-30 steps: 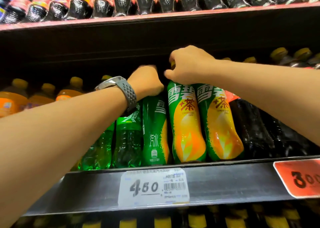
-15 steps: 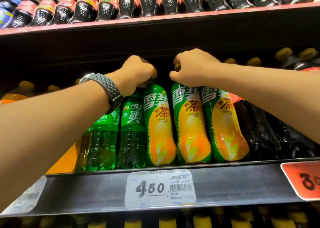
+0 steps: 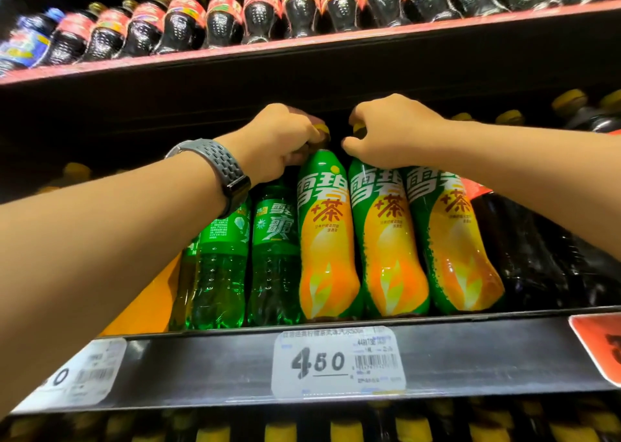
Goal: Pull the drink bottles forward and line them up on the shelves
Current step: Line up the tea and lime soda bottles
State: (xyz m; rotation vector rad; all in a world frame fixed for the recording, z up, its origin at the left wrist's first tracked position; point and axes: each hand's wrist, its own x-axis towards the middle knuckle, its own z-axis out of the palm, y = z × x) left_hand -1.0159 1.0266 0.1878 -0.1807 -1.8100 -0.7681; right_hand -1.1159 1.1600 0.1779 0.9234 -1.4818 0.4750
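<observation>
The left hand [image 3: 285,139] grips the left tea bottle [image 3: 327,240], right hand [image 3: 389,132] the middle one [image 3: 386,240].

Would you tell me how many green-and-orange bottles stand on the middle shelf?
3, side by side: the left bottle under the left hand, the middle bottle and right bottle under the right hand. Others may be hidden behind.

A white price tag [image 3: 337,362] reads 450 beside a barcode. Another white tag [image 3: 72,372] sits well to its left, an orange tag [image 3: 601,347] at the right edge. A grey watch [image 3: 218,169] has a perforated strap.
</observation>
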